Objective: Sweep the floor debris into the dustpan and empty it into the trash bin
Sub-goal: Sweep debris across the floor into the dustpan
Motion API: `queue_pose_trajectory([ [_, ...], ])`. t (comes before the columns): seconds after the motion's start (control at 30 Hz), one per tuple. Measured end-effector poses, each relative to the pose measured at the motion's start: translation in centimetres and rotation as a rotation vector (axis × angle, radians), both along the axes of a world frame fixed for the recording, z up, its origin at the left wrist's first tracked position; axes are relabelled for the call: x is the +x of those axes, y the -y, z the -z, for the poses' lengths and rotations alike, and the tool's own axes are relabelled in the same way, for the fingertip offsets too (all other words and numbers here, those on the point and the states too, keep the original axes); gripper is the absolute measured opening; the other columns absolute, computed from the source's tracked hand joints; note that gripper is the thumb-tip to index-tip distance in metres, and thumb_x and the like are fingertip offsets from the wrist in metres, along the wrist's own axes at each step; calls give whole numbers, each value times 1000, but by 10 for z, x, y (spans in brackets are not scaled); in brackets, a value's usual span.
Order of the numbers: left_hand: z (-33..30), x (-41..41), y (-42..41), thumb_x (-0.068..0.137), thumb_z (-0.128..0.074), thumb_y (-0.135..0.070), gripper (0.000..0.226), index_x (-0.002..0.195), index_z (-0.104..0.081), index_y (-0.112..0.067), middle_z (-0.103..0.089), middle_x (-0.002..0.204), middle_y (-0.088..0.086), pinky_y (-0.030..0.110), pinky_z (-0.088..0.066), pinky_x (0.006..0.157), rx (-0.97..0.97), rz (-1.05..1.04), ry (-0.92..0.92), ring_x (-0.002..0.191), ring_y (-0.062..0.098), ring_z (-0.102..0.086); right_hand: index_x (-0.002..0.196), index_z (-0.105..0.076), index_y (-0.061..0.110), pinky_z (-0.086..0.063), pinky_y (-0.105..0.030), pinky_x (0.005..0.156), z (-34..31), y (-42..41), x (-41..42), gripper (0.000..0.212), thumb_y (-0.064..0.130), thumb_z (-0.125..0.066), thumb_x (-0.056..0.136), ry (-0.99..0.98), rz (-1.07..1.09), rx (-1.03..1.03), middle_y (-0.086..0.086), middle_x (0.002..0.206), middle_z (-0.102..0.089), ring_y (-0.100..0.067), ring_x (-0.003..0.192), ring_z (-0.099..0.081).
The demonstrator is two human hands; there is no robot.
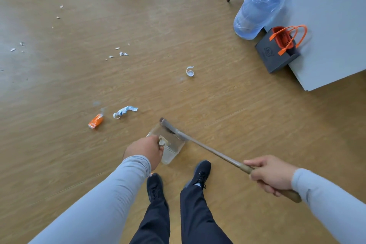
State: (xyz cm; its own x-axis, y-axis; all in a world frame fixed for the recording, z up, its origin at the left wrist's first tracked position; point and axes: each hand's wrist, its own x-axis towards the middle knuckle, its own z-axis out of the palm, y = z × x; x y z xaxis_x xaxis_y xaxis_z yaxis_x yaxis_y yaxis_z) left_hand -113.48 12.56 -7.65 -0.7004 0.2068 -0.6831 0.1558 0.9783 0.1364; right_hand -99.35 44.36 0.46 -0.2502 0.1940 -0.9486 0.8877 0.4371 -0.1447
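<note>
Wood-look floor fills the view. Grey wall panel at 2 o'clock; against it a large blue water jug and a dark bag with orange handles. Broom runs from 4 o'clock toward centre, right hand curled round its handle, head lying against the clear dustpan just ahead of the shoes. Left hand grips the dustpan handle. Debris: crumpled blue-white wrapper and orange wrapper at 9 o'clock, white cap at 12, paper bits at 10 to 11.
</note>
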Motion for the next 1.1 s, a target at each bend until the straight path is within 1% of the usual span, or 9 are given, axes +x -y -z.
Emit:
queue_pose_trajectory([
  [0.13,0,3,1,98,-42,-44,25,110,-56,-28,-66,89,-6,37,-59,75,4,-2,-3,79,19,-66,150,-44,28,-41,-26,40,10,1,-5,67,10,-56,87,-58,-16,91,-11,58,-55,-19,40,-45],
  [0.23,0,2,-1,99,-43,-44,26,114,-57,-28,-67,92,-7,37,-59,75,12,-5,-4,81,18,-65,153,-40,25,-45,-27,44,35,25,-20,63,13,-54,92,-61,-76,140,-7,57,-56,-21,44,-50],
  [0.3,1,2,-2,99,-43,-45,28,117,-57,-28,-67,94,-7,37,-59,76,15,-10,-9,83,18,-65,153,-40,22,-46,-27,45,42,47,-25,61,12,-52,94,-32,-108,108,-8,64,-57,-22,49,-51],
  [0.4,1,2,-2,98,-43,-45,29,118,-57,-29,-67,95,-6,37,-59,75,14,-6,-17,84,20,-65,153,-40,25,-45,-26,46,33,57,-16,64,12,-51,91,34,-157,6,-8,57,-56,-20,46,-48],
  [0.5,0,1,-1,98,-43,-46,29,117,-57,-30,-66,94,-6,36,-59,74,10,-9,-17,84,21,-65,153,-39,27,-41,-26,44,13,27,-5,69,11,-55,88,62,-77,-61,-8,51,-52,-18,42,-42],
  [0.67,1,3,3,98,-43,-46,32,121,-56,-29,-67,94,-6,36,-59,74,14,-2,-14,81,19,-65,151,-45,24,-38,-25,40,-19,-10,8,65,5,-56,90,-22,53,-35,-9,58,-52,-17,42,-43],
  [0.87,-8,1,11,98,-44,-46,31,121,-57,-30,-65,92,-9,33,-58,70,6,41,7,81,16,-65,151,-43,24,-44,-26,43,9,12,-14,65,10,-54,89,-82,34,98,-10,62,-57,-21,46,-49],
  [0.97,-8,-3,22,98,-44,-45,29,117,-58,-30,-63,87,-11,29,-49,60,-55,146,1,77,14,-63,141,-54,16,-52,-32,55,31,42,-24,49,11,-50,92,-73,-63,155,-9,65,-59,-26,55,-54],
  [1.1,-6,1,27,97,-44,-47,30,118,-57,-31,-64,88,-10,31,-54,65,-84,159,-1,79,16,-64,126,-62,14,-53,-31,58,54,78,-11,40,9,-47,89,-23,-66,86,-9,72,-61,-26,56,-55],
])
